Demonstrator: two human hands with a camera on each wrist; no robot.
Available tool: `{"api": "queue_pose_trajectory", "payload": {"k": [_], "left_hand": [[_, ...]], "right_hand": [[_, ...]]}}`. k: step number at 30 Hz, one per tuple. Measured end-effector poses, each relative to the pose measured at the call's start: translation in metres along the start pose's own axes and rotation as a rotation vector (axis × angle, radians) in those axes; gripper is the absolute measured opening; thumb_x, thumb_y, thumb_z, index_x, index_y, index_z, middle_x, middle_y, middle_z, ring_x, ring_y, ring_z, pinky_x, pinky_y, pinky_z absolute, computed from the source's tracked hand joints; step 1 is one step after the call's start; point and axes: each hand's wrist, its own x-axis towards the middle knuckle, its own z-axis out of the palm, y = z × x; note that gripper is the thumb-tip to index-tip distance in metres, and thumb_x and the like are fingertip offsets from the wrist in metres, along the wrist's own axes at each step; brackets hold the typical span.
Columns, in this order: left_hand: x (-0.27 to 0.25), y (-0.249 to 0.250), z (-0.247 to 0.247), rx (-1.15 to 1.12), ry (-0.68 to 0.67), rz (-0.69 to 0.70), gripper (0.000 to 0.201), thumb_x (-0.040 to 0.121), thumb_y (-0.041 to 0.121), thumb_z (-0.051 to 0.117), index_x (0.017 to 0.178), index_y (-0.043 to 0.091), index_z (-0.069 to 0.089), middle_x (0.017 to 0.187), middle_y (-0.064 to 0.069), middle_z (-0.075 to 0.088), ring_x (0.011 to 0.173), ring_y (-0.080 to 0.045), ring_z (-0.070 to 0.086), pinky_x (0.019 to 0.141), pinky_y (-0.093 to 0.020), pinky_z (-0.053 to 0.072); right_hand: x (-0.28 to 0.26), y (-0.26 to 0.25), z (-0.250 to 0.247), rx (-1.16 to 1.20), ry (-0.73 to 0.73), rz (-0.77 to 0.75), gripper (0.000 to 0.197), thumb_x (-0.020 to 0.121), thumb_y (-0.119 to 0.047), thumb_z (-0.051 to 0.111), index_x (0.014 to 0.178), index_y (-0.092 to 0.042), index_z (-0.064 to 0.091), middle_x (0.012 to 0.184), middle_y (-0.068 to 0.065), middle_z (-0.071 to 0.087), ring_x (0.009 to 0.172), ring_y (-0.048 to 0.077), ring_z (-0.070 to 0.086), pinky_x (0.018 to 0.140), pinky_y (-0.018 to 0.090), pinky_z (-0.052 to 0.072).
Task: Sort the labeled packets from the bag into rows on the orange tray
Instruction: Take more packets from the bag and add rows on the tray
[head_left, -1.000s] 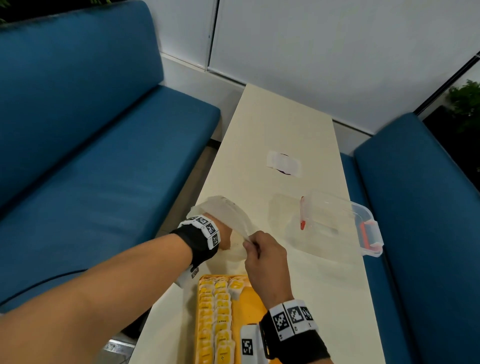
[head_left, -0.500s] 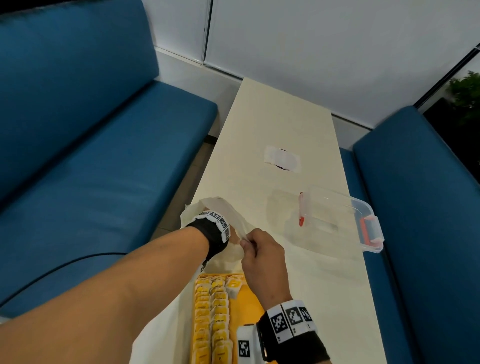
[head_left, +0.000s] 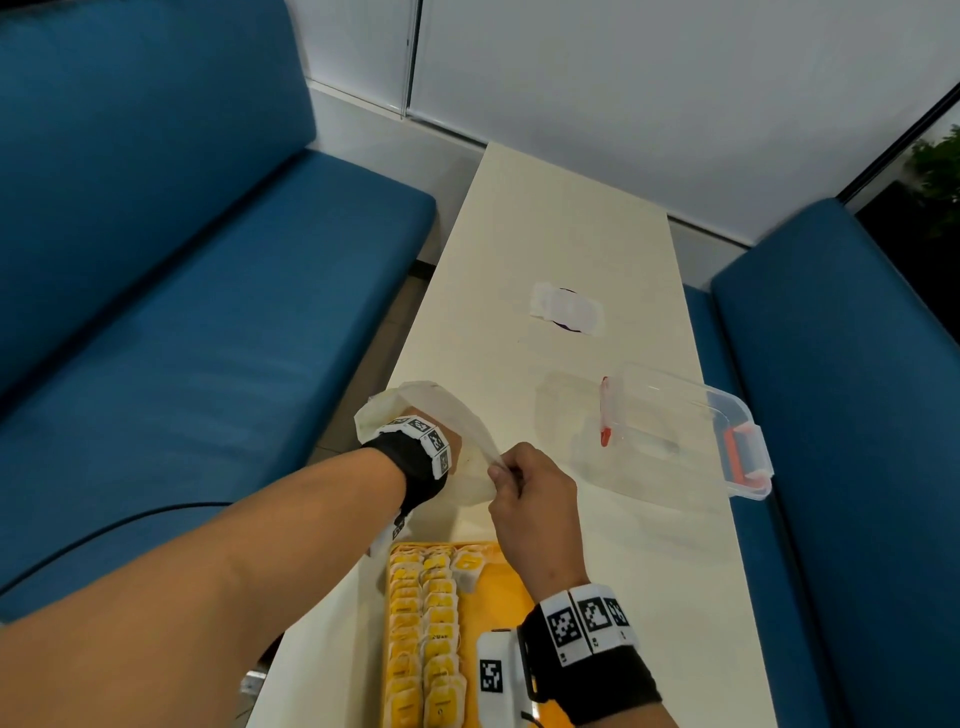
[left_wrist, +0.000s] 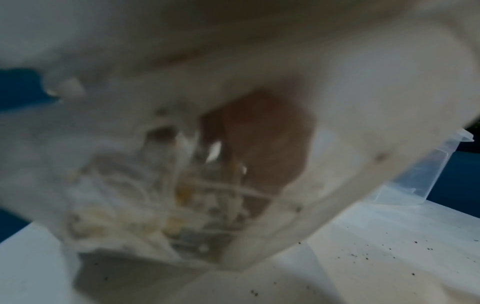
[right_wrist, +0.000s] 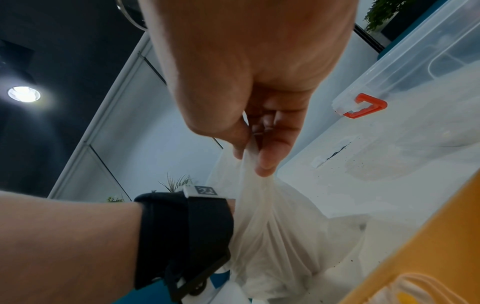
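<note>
A translucent white bag (head_left: 457, 415) sits on the cream table just beyond the orange tray (head_left: 506, 582). My left hand (left_wrist: 259, 144) is plunged into the bag up to the wrist strap, its fingers down among the packets (left_wrist: 197, 216) at the bottom; the left wrist view is too blurred to show a grip. My right hand (head_left: 501, 470) pinches the bag's rim between thumb and fingers (right_wrist: 265, 162) and holds it up. Yellow-labelled packets (head_left: 431, 613) lie in two long rows on the tray's left side, with one packet heading a third row.
A clear plastic box (head_left: 691, 431) with red-orange latches lies on the table's right side. A white taped patch (head_left: 566, 309) sits farther back. Blue benches (head_left: 208, 312) flank the narrow table, and a black cable runs over the left one.
My left hand has gone deeper into the bag, and the bag's mouth now covers it to the wrist strap. My right hand has kept its pinch on the rim.
</note>
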Motion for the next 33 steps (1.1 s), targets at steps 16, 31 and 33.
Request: {"api": "queue_pose_trajectory", "payload": {"k": [16,31,33], "left_hand": [[0.009,0.018,-0.003,0.16,0.061,0.048,0.027,0.104,0.026,0.045,0.128,0.019,0.054,0.136,-0.005,0.056,0.125,-0.029,0.053,0.108,-0.046,0.042],[-0.006,0.015,-0.01,-0.109,0.214,0.091,0.032,0.11,0.021,0.035,0.135,0.013,0.054,0.135,-0.007,0.06,0.124,-0.024,0.057,0.106,-0.032,0.042],[-0.008,0.018,-0.016,-0.154,0.253,0.102,0.029,0.109,0.021,0.038,0.128,0.015,0.06,0.127,-0.006,0.065,0.116,-0.023,0.061,0.1,-0.032,0.046]], "right_hand": [[0.008,0.007,-0.001,0.063,0.02,0.073,0.017,0.095,-0.017,0.059,0.078,-0.017,0.057,0.073,-0.002,0.062,0.071,0.019,0.062,0.065,0.039,0.053],[0.008,0.006,-0.005,0.138,0.048,0.215,0.023,0.093,-0.017,0.06,0.073,-0.025,0.055,0.066,0.0,0.065,0.065,0.022,0.065,0.062,0.045,0.059],[0.008,0.007,-0.006,0.135,0.059,0.235,0.023,0.093,-0.017,0.06,0.072,-0.025,0.055,0.066,0.001,0.065,0.065,0.022,0.066,0.062,0.046,0.059]]}}
